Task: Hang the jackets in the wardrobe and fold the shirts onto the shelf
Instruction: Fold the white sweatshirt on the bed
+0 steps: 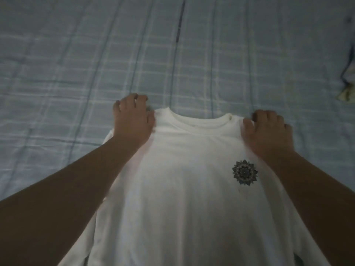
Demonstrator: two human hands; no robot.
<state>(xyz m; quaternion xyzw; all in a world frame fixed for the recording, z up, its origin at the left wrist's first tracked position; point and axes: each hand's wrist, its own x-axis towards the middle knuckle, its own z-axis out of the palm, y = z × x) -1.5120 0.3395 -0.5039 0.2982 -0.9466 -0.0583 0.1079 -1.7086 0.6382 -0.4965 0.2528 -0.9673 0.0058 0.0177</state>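
A white T-shirt with a small dark flower print on its chest lies front-up on the bed, collar pointing away from me. My left hand grips the shirt's left shoulder beside the collar, fingers curled over the edge. My right hand grips the other shoulder in the same way, thumb on the cloth. The lower part of the shirt runs out of the frame at the bottom. No jacket, wardrobe or shelf is in view.
The bed is covered with a pale blue checked sheet that spreads to the far edge of the frame. A crumpled dark and light piece of cloth lies at the right edge.
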